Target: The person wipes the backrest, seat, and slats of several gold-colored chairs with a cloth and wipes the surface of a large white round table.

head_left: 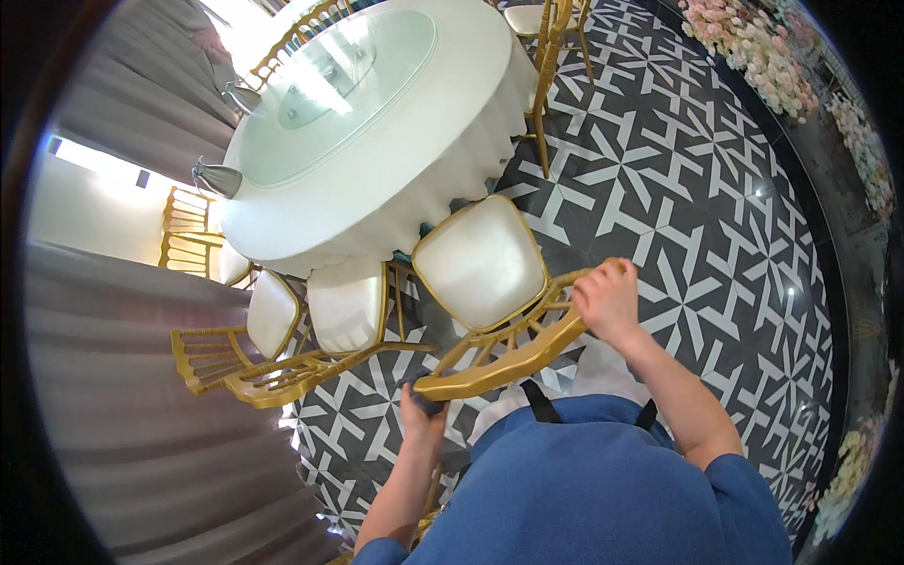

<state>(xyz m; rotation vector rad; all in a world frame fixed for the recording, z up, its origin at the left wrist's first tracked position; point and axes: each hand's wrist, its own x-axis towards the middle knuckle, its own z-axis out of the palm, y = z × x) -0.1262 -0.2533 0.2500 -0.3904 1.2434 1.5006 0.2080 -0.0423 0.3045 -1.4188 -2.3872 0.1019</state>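
Note:
A gold chair (513, 364) with a white padded seat stands right in front of me, its seat toward the round table. My right hand (607, 299) is closed around the right end of its top rail. At the rail's left end, my left hand (421, 419) is closed on a dark grey cloth (424, 394), which presses against the gold frame. Part of the cloth is hidden behind the fingers and the rail.
The round table (395, 179) wears a white cloth and bears a glass turntable (353, 75). More gold chairs (344, 306) stand close on the left, beside grey curtains (122, 377). Pink and white flowers (753, 56) line the right edge of the patterned floor (659, 188).

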